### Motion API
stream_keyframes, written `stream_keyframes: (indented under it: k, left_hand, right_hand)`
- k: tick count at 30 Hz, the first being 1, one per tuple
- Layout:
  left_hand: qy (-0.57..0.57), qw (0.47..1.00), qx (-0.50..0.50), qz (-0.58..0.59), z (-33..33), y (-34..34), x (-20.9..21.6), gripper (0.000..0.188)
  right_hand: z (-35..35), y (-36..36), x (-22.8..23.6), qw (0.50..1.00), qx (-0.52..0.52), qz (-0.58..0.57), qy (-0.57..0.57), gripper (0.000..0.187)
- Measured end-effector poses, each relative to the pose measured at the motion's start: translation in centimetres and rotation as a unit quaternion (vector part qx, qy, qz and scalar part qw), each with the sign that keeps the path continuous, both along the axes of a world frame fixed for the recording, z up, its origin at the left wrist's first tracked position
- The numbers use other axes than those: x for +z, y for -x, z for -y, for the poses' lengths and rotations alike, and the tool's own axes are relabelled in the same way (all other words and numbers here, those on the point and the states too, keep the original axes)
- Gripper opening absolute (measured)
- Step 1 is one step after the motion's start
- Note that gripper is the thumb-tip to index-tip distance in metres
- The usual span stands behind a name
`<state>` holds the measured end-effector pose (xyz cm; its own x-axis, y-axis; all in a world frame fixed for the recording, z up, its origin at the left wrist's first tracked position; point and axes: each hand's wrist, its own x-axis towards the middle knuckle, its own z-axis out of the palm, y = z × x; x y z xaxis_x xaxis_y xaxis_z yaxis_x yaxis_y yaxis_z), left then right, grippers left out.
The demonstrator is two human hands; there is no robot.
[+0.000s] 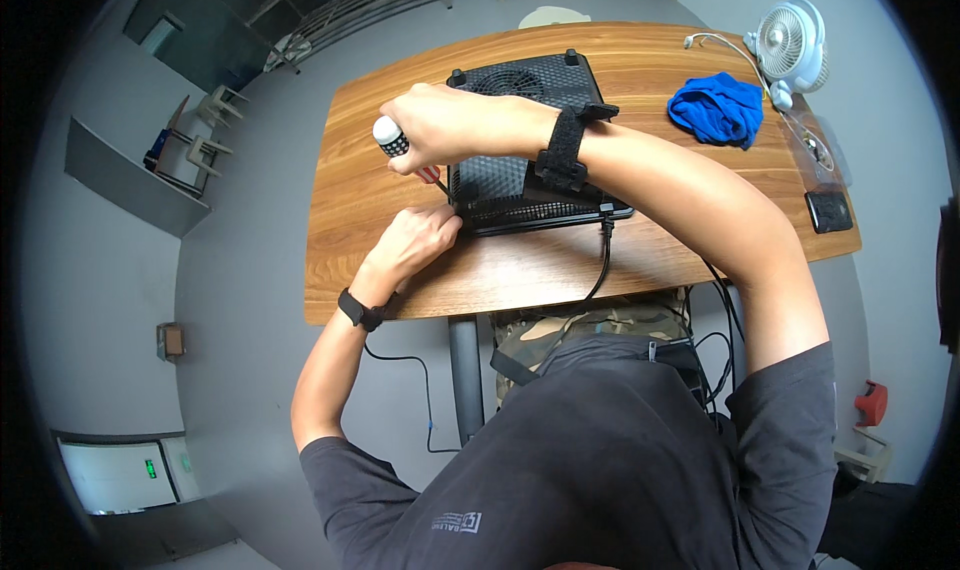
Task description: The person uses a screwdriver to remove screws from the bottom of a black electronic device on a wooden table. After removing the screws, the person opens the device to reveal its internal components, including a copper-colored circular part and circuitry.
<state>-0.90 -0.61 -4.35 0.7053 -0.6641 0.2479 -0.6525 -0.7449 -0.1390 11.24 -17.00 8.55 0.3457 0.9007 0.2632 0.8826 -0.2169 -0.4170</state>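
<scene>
The black appliance [490, 178] lies on the wooden counter [350, 185], its fan grille and small feet facing up. The right hand [438, 122] is above the left part of the appliance, its forearm crossing over the casing from the right. Its fingers are wrapped around the handle of a screwdriver [391, 137], which slants down with its shaft directed at the appliance's near-left corner. The left hand [415, 240] is at that same corner, below the right hand, with fingers curled; whether they pinch anything cannot be determined. A black cord [606, 255] meets the appliance's near edge, well right of both hands. A blue cloth [717, 110] and white fan [790, 45] stand apart, farther right.
</scene>
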Motion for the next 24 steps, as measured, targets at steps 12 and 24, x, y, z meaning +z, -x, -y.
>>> stream_keyframes:
  k: [12, 24]
  left_hand:
    - [0.027, 0.999, 0.018, -0.004, 0.43, 0.25, -0.14, 0.007]
    - [0.045, 0.999, 0.027, 0.001, 0.4, 0.17, -0.09, 0.008]
  right_hand:
    - [-0.21, -0.2, -0.5, 1.0, 0.008, -0.011, -0.001, 0.032]
    - [-0.07, 0.42, -0.25, 1.0, 0.007, -0.013, 0.0, 0.03]
